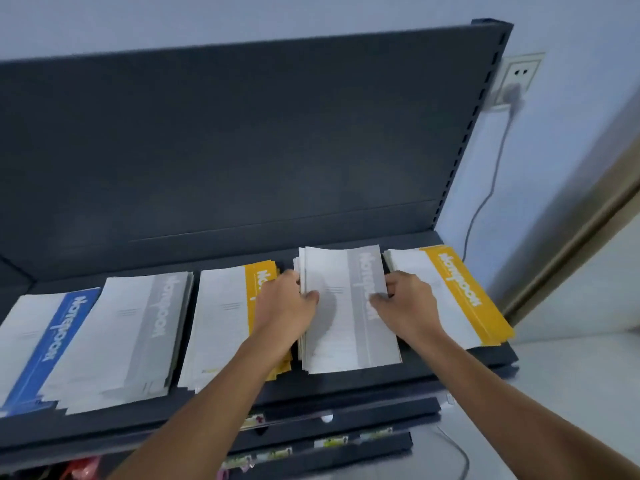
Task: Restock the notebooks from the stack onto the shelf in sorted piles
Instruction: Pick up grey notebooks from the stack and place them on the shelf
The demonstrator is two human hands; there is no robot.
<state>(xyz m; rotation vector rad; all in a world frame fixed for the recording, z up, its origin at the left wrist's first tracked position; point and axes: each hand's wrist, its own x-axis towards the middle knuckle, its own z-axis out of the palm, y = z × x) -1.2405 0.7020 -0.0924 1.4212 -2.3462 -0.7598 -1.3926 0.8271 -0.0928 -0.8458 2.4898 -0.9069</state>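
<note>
Grey-banded notebook pile (pixel 346 306), centre-right of frame, is gripped at both side edges by the left hand (pixel 285 301) and right hand (pixel 407 301). Five sorted piles already line the dark shelf (pixel 311 386); no source stack visible, so restocking looks nearly finished.

1. Five notebook piles fill the dark shelf (pixel 346 386) side by side, with only thin gaps between them.
2. The left hand (pixel 284 303) and right hand (pixel 408 303) occupy the gaps beside the grey-striped pile (pixel 346 323).
3. The back panel (pixel 242 143) closes the rear.
4. Above the piles, the space is open.
5. A bare strip runs along the shelf's front edge.
</note>
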